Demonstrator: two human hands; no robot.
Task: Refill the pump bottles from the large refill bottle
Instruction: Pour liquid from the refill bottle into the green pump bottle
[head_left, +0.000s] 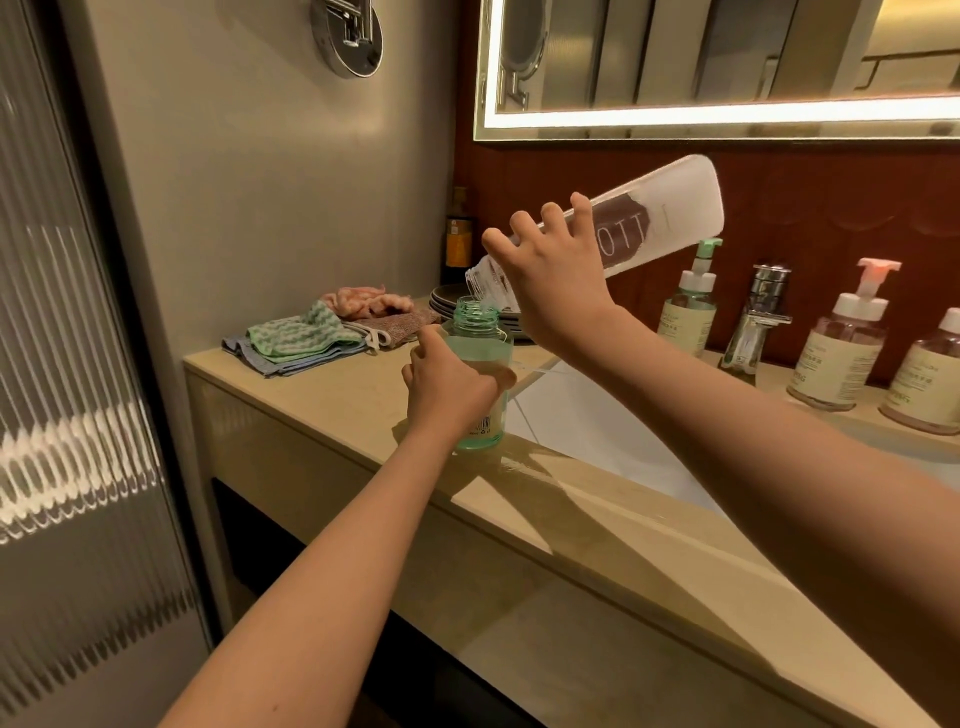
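Note:
A green-tinted bottle (480, 364) with its pump off stands upright on the beige counter (332, 400), just left of the sink. My left hand (447, 387) grips its body. My right hand (550, 275) holds the large white refill bottle (639, 223) tilted steeply, its mouth right above the green bottle's open neck. A thin stream of liquid seems to fall into the neck. A green pump bottle (688, 312) and two pink pump bottles (844, 348) (930, 384) stand along the back wall to the right.
A chrome tap (753, 322) rises behind the white sink (597, 415). Folded cloths (306, 338), stacked dark plates (447, 301) and a dark bottle (457, 239) sit at the counter's back left. A lit mirror (727, 62) hangs above.

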